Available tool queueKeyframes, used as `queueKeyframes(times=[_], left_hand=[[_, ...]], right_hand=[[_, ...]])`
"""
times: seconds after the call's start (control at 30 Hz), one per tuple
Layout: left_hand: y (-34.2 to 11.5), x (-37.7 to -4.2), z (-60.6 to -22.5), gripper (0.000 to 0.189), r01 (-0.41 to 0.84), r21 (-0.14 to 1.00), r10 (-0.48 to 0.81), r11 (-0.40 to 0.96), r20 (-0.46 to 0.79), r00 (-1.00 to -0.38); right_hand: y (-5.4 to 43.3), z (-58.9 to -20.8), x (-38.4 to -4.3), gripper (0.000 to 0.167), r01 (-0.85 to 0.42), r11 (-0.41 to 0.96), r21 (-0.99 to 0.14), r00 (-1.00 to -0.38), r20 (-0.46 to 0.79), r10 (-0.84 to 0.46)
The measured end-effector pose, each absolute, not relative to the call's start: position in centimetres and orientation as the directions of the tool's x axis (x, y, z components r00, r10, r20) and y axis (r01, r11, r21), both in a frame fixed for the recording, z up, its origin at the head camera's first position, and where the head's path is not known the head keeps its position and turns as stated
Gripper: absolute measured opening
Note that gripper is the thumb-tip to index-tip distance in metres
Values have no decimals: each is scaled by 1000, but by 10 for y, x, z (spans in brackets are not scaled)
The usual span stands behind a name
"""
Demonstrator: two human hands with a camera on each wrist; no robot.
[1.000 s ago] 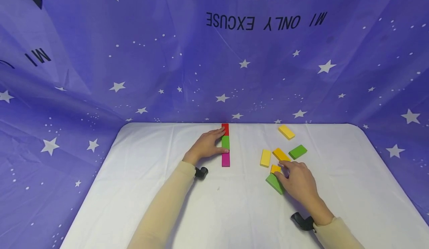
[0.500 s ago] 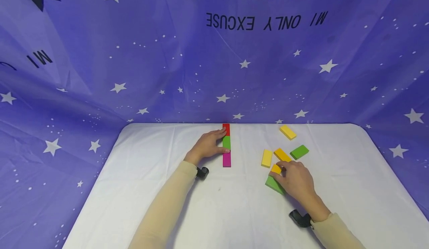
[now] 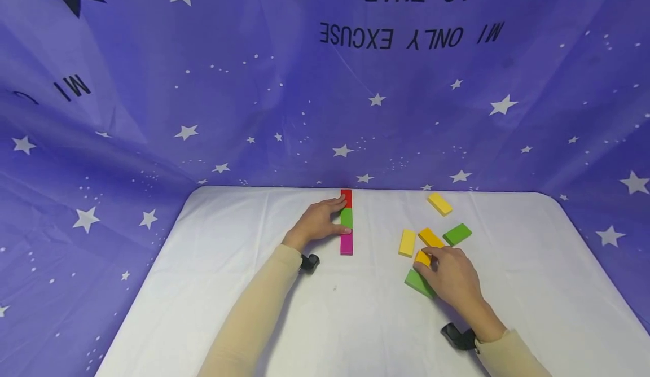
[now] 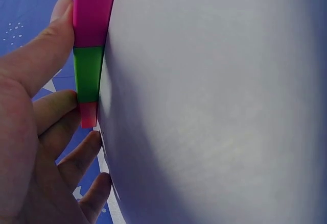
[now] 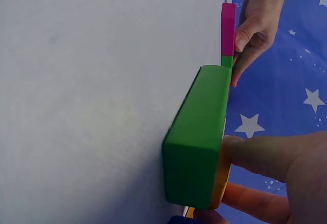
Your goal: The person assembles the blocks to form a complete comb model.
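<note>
Red (image 3: 347, 197), green (image 3: 347, 218) and magenta (image 3: 346, 244) blocks lie end to end in a straight row. My left hand (image 3: 318, 220) rests along the row's left side, thumb at the magenta block and fingertips near the red one. In the left wrist view, the thumb (image 4: 51, 43) lies against the magenta block's side. My right hand (image 3: 454, 275) pinches a small orange block (image 3: 422, 259) between thumb and forefinger; part of it is hidden by the fingers. Just nearer to me lies a light green block (image 3: 418, 283), large in the right wrist view.
Around the right hand lie a pale yellow block (image 3: 407, 243), another orange block (image 3: 430, 237) and a darker green block (image 3: 457, 234). A yellow block (image 3: 439, 204) sits farther back. White cloth covers the table (image 3: 325, 320); a purple star-print curtain (image 3: 284, 83) hangs behind.
The right thumb and forefinger have closed on the small orange block, which has turned and now shows a gap to the light green block. The left hand stays at the row.
</note>
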State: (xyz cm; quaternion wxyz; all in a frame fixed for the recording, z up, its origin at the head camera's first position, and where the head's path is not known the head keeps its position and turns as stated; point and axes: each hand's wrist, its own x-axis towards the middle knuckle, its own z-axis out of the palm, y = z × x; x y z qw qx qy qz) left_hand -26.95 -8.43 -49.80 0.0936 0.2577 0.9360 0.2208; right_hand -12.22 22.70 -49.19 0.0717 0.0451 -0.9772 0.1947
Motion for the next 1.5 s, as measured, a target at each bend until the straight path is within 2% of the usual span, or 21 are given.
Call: queueKeyframes(times=[0.6, 0.9, 1.5], left_hand=[[-83, -270, -501, 85, 454, 459, 525, 764, -34, -850], [-82, -268, -505, 86, 438, 461, 514, 771, -46, -856], [-84, -270, -502, 85, 445, 467, 519, 764, -35, -854]], right_hand=[[222, -486, -116, 42, -176, 880, -441, -957, 286, -48], [209, -482, -113, 35, -203, 857, -474, -954, 295, -63], [167, -482, -115, 35, -272, 839, -471, -948, 282, -149]])
